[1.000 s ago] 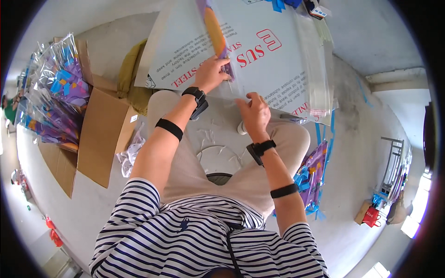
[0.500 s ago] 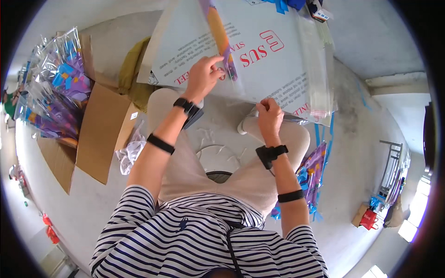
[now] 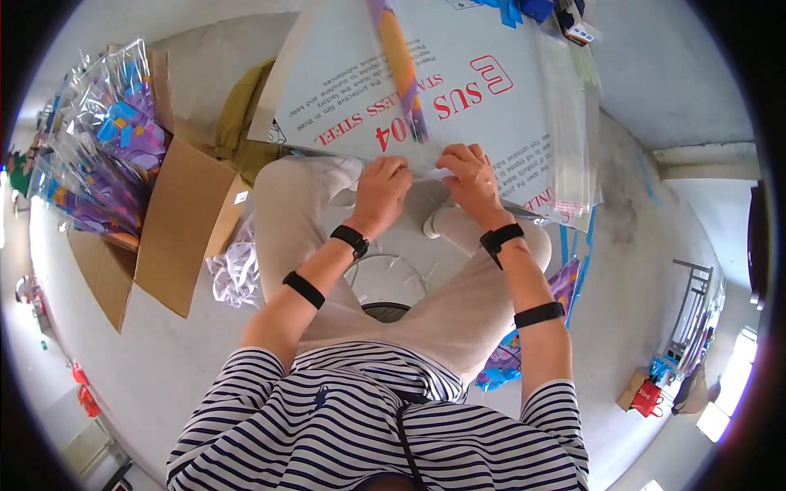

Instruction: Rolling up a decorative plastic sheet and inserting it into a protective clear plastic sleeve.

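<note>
A long, narrow purple and orange printed roll (image 3: pixel 399 69) lies in a clear plastic sleeve on the grey-white film-covered board (image 3: pixel 344 94). Its near end points toward me. At the board's near edge, my left hand (image 3: pixel 382 195) has its fingers curled at the left side of the sleeve's near end. My right hand (image 3: pixel 475 182) is a short way to the right, thumb and fingers pinched at the other side. Between them the clear plastic is hard to make out.
A stack of clear sleeves (image 3: pixel 571 147) lies along the board's right side. To the left stands an open cardboard box (image 3: pixel 184 233) full of wrapped purple and blue pieces (image 3: pixel 123 139). White strips (image 3: pixel 236 270) are heaped beside it. More purple packs (image 3: pixel 503 364) lie right of my leg.
My left hand has drawn back from the roll to the board's near edge, its pointing fingers now curled. My right hand has shifted slightly, turning inward toward the left one.
</note>
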`<state>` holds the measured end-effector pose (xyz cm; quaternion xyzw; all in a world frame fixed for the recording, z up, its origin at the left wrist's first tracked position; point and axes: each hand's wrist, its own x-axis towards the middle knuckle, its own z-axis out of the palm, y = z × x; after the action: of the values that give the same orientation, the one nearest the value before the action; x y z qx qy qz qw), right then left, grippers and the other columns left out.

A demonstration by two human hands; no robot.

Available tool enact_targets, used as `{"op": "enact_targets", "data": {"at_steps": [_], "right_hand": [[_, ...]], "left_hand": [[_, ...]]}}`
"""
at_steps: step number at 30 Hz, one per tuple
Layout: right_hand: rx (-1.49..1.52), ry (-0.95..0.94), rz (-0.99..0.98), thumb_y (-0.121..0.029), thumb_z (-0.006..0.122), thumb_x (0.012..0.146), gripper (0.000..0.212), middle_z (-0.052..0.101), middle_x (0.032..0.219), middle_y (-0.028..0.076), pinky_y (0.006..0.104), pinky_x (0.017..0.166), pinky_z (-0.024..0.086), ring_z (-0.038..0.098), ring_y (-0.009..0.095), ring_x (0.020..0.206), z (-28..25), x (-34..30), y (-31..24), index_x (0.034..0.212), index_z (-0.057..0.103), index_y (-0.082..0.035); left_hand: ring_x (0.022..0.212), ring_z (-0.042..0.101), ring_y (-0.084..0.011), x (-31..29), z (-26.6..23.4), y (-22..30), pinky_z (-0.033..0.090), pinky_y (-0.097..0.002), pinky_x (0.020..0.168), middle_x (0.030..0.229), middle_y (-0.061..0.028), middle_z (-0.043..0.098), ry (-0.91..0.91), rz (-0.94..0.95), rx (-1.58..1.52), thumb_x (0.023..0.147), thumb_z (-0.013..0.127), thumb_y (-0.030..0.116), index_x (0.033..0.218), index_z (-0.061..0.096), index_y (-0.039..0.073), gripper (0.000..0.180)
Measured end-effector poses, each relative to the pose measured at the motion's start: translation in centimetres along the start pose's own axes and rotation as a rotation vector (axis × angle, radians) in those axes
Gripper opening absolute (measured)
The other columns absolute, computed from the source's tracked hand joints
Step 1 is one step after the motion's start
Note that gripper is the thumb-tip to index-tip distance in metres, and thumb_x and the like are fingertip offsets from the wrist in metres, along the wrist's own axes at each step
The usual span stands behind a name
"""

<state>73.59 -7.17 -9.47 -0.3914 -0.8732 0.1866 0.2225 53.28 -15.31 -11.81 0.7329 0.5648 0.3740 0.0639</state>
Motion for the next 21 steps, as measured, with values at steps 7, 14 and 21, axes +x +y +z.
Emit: {"op": "enact_targets", "data": {"at_steps": [7, 14, 21], "right_hand": [[0.214, 0.011, 0.247, -0.013, 0.076, 0.078, 0.005, 0.069, 0.098, 0.004, 0.0425, 0.084, 0.049, 0.061, 0.029, 0.095, 0.5, 1.4, 1.1, 0.082, 0.075, -0.01], [0.107, 0.03, 0.295, -0.013, 0.076, 0.08, 0.01, 0.065, 0.089, 0.007, 0.0382, 0.076, 0.05, 0.062, 0.025, 0.085, 1.4, 1.8, 1.2, 0.084, 0.073, -0.005], [0.05, 0.088, 0.363, -0.016, 0.081, 0.072, 0.018, 0.062, 0.084, 0.01, 0.0397, 0.07, 0.051, 0.064, 0.028, 0.078, 2.0, 2.0, 0.7, 0.077, 0.069, -0.004]], "left_hand": [[0.078, 0.061, -0.0293, 0.3, 0.4, 0.2, 0.048, -0.0412, 0.069, 0.087, -0.0098, 0.061, 0.073, -0.405, -0.358, 0.08, 0.07, -0.001, 0.083, 0.064, 0.004, 0.008], [0.072, 0.063, -0.0311, 2.0, 0.6, 0.2, 0.048, -0.0426, 0.065, 0.079, -0.0129, 0.063, 0.042, -0.631, -0.263, 0.08, 0.071, 0.016, 0.079, 0.069, 0.002, 0.015], [0.072, 0.065, -0.036, 2.6, 0.7, 0.1, 0.048, -0.0472, 0.064, 0.076, -0.0142, 0.068, -0.069, -0.739, -0.116, 0.079, 0.068, 0.021, 0.075, 0.066, 0.003, 0.019]]}}
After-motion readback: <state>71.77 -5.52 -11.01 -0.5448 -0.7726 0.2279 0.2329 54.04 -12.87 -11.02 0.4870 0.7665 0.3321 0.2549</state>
